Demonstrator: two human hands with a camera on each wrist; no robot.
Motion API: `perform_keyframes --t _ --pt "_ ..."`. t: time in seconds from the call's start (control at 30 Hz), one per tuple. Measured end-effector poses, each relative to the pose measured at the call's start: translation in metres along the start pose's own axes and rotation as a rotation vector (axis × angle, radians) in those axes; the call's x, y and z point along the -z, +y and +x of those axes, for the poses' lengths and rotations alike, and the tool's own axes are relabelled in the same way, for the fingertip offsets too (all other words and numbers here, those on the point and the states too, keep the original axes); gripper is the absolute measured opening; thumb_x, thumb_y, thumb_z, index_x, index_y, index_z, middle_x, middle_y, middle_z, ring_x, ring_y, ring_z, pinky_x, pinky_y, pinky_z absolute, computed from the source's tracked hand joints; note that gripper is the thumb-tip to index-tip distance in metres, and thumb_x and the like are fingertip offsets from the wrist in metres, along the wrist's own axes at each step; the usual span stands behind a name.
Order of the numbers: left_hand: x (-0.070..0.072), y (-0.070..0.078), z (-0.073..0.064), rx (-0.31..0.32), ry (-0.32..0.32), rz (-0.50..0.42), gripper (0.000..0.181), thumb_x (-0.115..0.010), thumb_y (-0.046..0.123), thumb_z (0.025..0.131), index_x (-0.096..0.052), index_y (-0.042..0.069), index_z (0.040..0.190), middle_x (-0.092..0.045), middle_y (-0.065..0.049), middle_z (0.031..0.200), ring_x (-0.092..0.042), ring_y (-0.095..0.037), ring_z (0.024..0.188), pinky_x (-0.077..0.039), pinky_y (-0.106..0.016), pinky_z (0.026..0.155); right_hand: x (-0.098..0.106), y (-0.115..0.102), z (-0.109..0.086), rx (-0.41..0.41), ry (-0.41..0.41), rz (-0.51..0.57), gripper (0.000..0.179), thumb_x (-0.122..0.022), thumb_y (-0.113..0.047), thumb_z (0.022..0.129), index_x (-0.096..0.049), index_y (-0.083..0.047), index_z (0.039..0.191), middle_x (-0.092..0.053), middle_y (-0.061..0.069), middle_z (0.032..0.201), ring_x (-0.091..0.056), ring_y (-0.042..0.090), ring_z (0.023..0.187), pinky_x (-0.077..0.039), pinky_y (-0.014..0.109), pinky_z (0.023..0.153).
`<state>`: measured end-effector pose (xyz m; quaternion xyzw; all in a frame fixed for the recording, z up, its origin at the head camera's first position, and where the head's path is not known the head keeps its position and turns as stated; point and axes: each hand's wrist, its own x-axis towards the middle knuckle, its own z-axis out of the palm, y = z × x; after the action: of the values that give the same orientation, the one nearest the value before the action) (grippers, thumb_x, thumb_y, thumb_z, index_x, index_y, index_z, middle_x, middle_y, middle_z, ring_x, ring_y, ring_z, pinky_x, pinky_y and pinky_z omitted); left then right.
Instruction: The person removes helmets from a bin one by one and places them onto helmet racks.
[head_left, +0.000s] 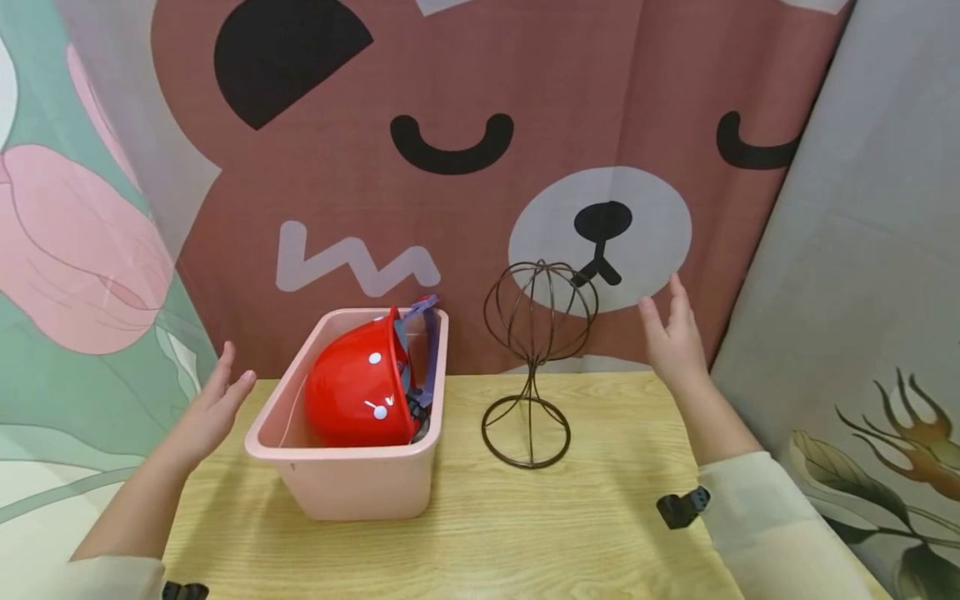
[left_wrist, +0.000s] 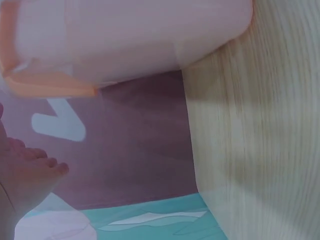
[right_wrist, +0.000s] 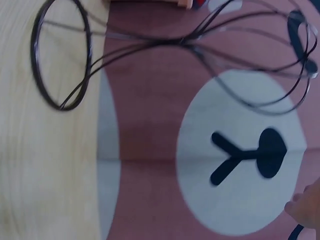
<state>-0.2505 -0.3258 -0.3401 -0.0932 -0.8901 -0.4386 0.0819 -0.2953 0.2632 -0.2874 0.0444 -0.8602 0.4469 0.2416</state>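
Observation:
A red helmet (head_left: 352,387) with white dots and a purple strap (head_left: 431,358) lies on its side in a pink plastic bin (head_left: 360,487). To the right of the bin, a dark wire stand (head_left: 532,375) with a round cage top stands upright on the table; it also shows in the right wrist view (right_wrist: 175,42). My left hand (head_left: 210,412) is raised beside the bin's left side, apart from it, with fingers extended. Right of the wire stand, my right hand (head_left: 675,342) is held up with straight fingers, touching nothing. Both hands hold nothing.
The bin and stand rest on a light wooden table (head_left: 525,533). Behind it hangs a brown curtain (head_left: 465,217) with a bear's face. A green floral cloth (head_left: 90,350) is at the left and a grey one (head_left: 840,275) at the right.

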Motion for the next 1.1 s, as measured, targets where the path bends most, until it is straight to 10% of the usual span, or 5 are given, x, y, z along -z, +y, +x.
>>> perform_keyframes --t 0.53,0.67,0.77,1.1 --pt "-0.028 0.009 -0.028 -0.004 -0.035 -0.138 0.086 -0.049 0.023 0.102 0.018 0.011 0.155 0.009 -0.028 0.161 0.003 -0.053 0.145 -0.018 -0.064 0.114 -0.032 -0.067 -0.016 0.163 -0.091 0.2 0.07 -0.041 -0.036 0.104 -0.002 -0.019 0.159 -0.011 0.008 0.165 -0.013 0.027 0.152 -0.018 0.054 0.12" --pt "-0.034 0.008 -0.03 0.018 -0.052 -0.16 0.086 -0.05 0.023 0.101 0.016 0.008 0.155 0.007 -0.03 0.161 -0.001 -0.053 0.145 -0.031 -0.027 0.115 -0.043 -0.078 -0.023 0.216 -0.123 0.232 0.067 -0.041 -0.036 0.104 -0.005 -0.021 0.159 -0.014 0.006 0.165 -0.015 0.025 0.152 -0.015 0.05 0.122" --pt "-0.037 0.006 -0.031 0.031 -0.058 -0.186 0.083 -0.049 0.023 0.101 0.012 0.003 0.155 0.001 -0.032 0.16 -0.008 -0.053 0.144 -0.03 0.0 0.09 -0.054 -0.086 -0.03 0.249 -0.154 0.25 0.066 -0.041 -0.038 0.104 -0.007 -0.022 0.159 -0.017 0.006 0.165 -0.017 0.023 0.152 -0.017 0.05 0.122" --pt "-0.045 0.009 -0.037 0.11 -0.022 -0.222 0.075 -0.046 0.029 0.102 -0.003 -0.002 0.156 -0.011 -0.029 0.161 -0.023 -0.043 0.138 -0.03 0.002 0.083 -0.091 -0.113 -0.053 0.31 -0.266 0.315 0.069 -0.043 -0.041 0.103 -0.009 -0.02 0.159 -0.018 0.004 0.164 -0.019 0.021 0.151 -0.019 0.048 0.121"
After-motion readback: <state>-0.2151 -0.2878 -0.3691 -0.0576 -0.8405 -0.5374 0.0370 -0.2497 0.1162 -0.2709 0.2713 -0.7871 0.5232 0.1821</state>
